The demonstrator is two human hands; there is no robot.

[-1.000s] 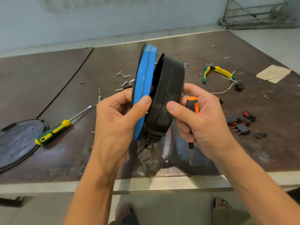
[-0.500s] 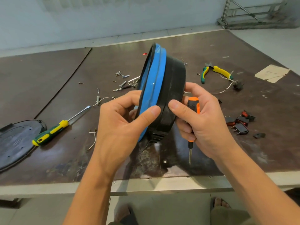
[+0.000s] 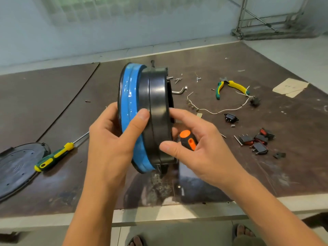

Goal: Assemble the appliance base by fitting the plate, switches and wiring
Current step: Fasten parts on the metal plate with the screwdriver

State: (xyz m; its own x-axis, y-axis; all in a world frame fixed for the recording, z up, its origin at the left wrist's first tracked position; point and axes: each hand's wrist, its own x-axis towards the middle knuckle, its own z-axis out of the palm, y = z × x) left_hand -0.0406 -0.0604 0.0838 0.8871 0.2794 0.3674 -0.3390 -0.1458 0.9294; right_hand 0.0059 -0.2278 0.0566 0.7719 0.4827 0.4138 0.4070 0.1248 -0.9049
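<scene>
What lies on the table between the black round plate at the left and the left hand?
In the head view, a green and yellow screwdriver lies there, handle end near the plate, metal shaft pointing toward the left hand.

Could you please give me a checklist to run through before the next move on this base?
1. Grip: left hand grips the base: ok.
2. Seating: near seam closed, far side hidden: cannot tell.
3. Tool: right hand holds the orange screwdriver: ok.
4. Switches fitted: loose on the table: not ok.
5. Plate fitted: lies on the table: not ok.
</scene>
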